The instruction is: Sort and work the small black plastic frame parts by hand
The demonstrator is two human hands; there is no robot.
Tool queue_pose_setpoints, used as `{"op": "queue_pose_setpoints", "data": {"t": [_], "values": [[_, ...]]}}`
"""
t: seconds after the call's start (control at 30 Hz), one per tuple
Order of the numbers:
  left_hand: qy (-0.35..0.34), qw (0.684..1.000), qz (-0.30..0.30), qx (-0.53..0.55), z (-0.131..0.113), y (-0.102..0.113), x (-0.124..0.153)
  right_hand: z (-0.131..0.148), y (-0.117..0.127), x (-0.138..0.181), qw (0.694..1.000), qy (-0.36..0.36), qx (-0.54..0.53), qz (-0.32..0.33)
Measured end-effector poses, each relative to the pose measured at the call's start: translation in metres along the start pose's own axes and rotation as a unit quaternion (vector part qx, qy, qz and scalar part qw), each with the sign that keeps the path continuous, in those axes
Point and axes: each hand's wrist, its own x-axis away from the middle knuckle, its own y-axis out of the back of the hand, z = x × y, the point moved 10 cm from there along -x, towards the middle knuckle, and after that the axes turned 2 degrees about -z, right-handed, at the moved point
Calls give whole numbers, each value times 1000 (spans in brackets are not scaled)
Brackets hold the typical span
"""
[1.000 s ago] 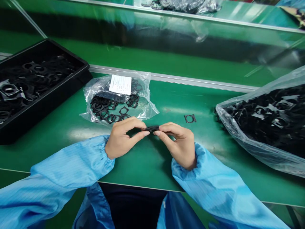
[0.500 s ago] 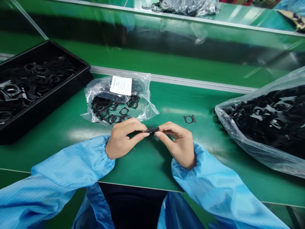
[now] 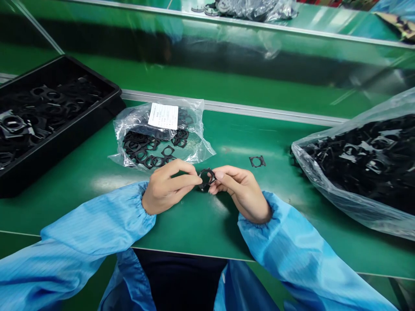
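Now turned from edge-on, the black ring [image 3: 203, 187] can be viewed through, fingers of left hand [image 3: 171, 186] and right hand [image 3: 242, 190] pinching it.

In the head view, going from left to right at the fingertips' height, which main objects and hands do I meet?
Black bin → left hand → black ring-shaped part → right hand → large clear bag with black parts.
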Motion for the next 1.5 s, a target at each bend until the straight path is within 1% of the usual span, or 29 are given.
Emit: {"op": "queue_pose_setpoints", "data": {"t": [0.07,0.13,0.23,0.3,0.37,0.47,0.57,0.63,0.7,0.83,1.03,1.13,1.33,1.4,1.5], "values": [[10,1000,10,7,1,-2,0,4,2,0,1000,23,9,-14],[39,999,11,27,6,-2,0,9,5,1,998,50,31,-34],[113,990,1,85,18,-1,3,16,8,4,992,87,73,-61],[168,978,8,125,27,-4,8,19,8,6,988,102,91,-67],[205,965,21,163,32,-10,12,19,7,7,986,112,104,-66],[221,957,30,187,33,-14,13,21,5,9,982,132,119,-64],[233,961,28,149,35,-15,13,26,3,12,973,164,149,-65],[224,967,23,117,34,-13,12,31,2,14,966,185,170,-63],[197,976,24,92,29,-11,9,33,0,15,963,195,177,-54],[158,985,40,65,23,-12,7,31,0,12,968,183,167,-36],[158,984,32,78,24,-11,6,26,2,10,983,144,107,-30],[173,980,36,89,27,-12,6,26,2,9,986,132,102,-28],[204,968,36,144,33,-16,8,30,3,7,983,134,126,-27],[229,958,35,171,38,-18,9,26,4,5,987,117,105,-28],[285,935,30,210,50,-23,14,15,4,3,995,73,60,-29]]}}
